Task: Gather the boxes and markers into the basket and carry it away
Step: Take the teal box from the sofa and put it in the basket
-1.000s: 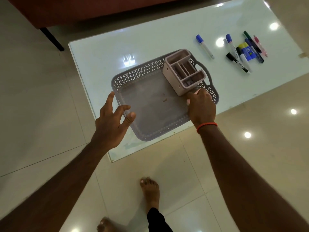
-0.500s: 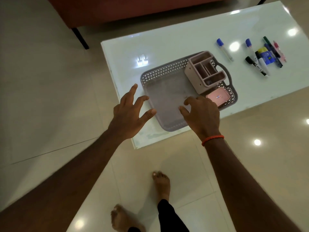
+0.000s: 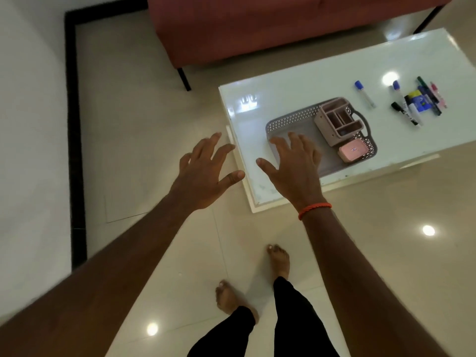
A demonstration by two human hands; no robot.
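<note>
Hands hover empty at the near corner of a low table, seen from the head camera. My left hand (image 3: 206, 173) hangs over the tiled floor (image 3: 128, 124) just off the white table (image 3: 296, 88), fingers spread and holding nothing. My right hand (image 3: 296, 168), an orange bracelet (image 3: 314, 210) at the wrist, floats over the near end of the grey basket (image 3: 288, 119), fingers likewise splayed and gripping nothing.

At the basket's other end, by the handle, stands the compartmented organiser box (image 3: 337, 122) with a small pink box (image 3: 351, 150) just beside it. I judge they are packed there to leave the bottom free for the markers (image 3: 417, 104). Those lie clustered on the table to my right of the basket, one blue-capped marker (image 3: 364, 95) apart from them and nearer it.

The pink lid bears a small mark and one marker a blue-and-yellow label, both too small to read. A red sofa (image 3: 257, 27) stands behind.
</note>
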